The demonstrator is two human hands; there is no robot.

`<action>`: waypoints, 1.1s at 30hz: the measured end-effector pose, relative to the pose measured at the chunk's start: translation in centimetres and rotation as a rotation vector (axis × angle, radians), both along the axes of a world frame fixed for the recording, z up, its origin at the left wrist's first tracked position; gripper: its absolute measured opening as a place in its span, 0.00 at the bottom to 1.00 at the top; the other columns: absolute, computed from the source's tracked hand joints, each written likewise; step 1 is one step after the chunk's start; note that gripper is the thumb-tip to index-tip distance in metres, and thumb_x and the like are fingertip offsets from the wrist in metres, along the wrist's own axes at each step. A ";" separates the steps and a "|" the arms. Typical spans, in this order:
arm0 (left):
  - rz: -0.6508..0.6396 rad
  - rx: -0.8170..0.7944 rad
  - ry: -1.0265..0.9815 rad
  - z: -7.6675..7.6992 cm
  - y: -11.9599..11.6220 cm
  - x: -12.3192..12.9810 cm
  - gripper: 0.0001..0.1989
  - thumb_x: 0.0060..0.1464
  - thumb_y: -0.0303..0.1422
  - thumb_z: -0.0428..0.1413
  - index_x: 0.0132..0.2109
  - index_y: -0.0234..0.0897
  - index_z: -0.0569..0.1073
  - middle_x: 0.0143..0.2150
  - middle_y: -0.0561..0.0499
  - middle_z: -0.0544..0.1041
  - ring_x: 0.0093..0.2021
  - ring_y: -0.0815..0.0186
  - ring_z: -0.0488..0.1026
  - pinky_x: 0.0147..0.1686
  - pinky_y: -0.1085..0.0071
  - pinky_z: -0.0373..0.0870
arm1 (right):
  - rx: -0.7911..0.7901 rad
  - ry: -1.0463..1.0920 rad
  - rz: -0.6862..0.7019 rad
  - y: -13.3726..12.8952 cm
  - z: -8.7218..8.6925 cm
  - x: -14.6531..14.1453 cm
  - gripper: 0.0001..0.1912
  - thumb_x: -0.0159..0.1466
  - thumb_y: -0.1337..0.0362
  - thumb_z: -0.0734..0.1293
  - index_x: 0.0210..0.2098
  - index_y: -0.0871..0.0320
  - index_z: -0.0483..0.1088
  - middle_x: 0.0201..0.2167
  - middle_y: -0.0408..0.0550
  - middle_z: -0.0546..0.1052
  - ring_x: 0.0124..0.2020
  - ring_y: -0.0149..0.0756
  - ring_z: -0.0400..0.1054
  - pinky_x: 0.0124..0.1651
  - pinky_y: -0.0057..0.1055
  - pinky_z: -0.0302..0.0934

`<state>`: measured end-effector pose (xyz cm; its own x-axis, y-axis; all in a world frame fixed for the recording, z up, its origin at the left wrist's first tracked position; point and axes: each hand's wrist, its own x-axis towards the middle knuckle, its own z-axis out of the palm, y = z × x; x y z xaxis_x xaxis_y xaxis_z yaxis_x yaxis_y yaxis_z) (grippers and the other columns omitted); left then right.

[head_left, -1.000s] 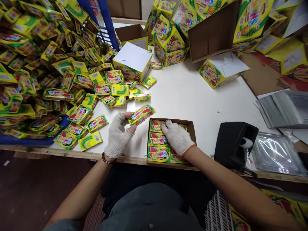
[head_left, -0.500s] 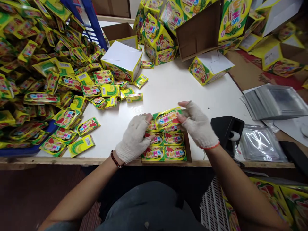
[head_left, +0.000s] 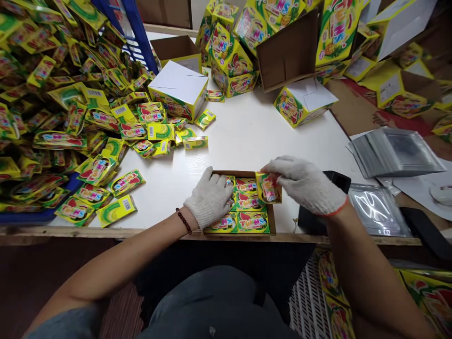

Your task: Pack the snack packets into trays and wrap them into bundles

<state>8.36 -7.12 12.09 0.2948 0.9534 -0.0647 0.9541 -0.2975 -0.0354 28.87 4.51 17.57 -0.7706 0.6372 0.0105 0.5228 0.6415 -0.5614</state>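
Since half a second ago the hands have split: no longer both on one pack, now apart, either side of the tray's middle. Left hand (head_left: 209, 198), in a white knit glove, lies flat on the TWINS packs (head_left: 253, 222) in the shallow cardboard tray (head_left: 271, 217), not clamping anything. Right hand (head_left: 306, 184) pinches one yellow TWINS pack (head_left: 269, 188) at the tray's right end, tilted and roughly on edge; cannot tell if it touches the tray floor. Tray holds packs lying flat in rows, some hidden under the left hand. Upper left: big heap of packs (head_left: 60, 141) in a blue crate (head_left: 134, 37), spilling onto the white table (head_left: 254, 136). Top centre and upper right: printed yellow cartons (head_left: 229, 61) and an open cardboard box (head_left: 174, 49). Right of the tray: black holder (head_left: 341, 181), partly behind the right hand, then clear plastic sheets (head_left: 393, 153).
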 end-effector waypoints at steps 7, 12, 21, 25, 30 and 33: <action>0.002 0.025 -0.043 -1.4 -0.7 0.5 0.23 0.58 0.37 0.55 0.57 0.29 0.72 0.57 0.32 0.73 0.57 0.48 0.70 0.64 0.47 0.52 | 0.270 -0.457 0.053 -3.6 -2.4 -3.6 0.14 0.64 0.65 0.63 0.49 0.58 0.70 0.42 0.54 0.75 0.36 0.39 0.68 0.35 0.31 0.54; -0.009 -0.009 -0.060 -1.4 -2.1 1.1 0.25 0.57 0.35 0.55 0.59 0.27 0.71 0.60 0.34 0.72 0.59 0.47 0.68 0.65 0.48 0.54 | 0.293 -0.600 0.023 -6.6 -4.0 -2.5 0.22 0.60 0.62 0.67 0.53 0.60 0.67 0.43 0.57 0.76 0.38 0.44 0.68 0.37 0.35 0.55; -0.009 -0.013 -0.066 -1.5 -2.6 1.0 0.25 0.57 0.34 0.54 0.59 0.26 0.71 0.61 0.34 0.72 0.60 0.48 0.69 0.64 0.50 0.56 | 0.566 -0.610 0.226 -3.2 -3.3 -2.7 0.15 0.68 0.70 0.58 0.50 0.60 0.71 0.46 0.60 0.74 0.45 0.50 0.65 0.46 0.43 0.55; -0.009 -0.017 -0.076 -1.3 -2.8 0.8 0.24 0.56 0.34 0.55 0.58 0.26 0.71 0.60 0.35 0.72 0.60 0.48 0.68 0.64 0.50 0.56 | 0.517 -0.560 0.275 -2.4 -5.3 -2.8 0.12 0.68 0.68 0.60 0.48 0.61 0.71 0.46 0.58 0.74 0.45 0.47 0.66 0.45 0.41 0.58; 0.037 -0.011 -0.148 -0.6 -1.8 1.5 0.20 0.56 0.35 0.56 0.53 0.27 0.74 0.56 0.33 0.74 0.56 0.48 0.70 0.61 0.50 0.60 | 0.316 -0.317 0.322 -0.1 -6.0 -1.9 0.15 0.67 0.73 0.57 0.46 0.62 0.73 0.46 0.58 0.75 0.46 0.43 0.68 0.49 0.39 0.63; -0.098 0.031 -0.233 -0.7 0.2 2.8 0.23 0.59 0.34 0.53 0.59 0.28 0.70 0.62 0.35 0.69 0.61 0.49 0.66 0.62 0.52 0.57 | 0.216 -0.092 0.073 1.5 -5.7 -0.8 0.19 0.63 0.75 0.56 0.48 0.60 0.73 0.48 0.57 0.75 0.50 0.43 0.68 0.53 0.41 0.63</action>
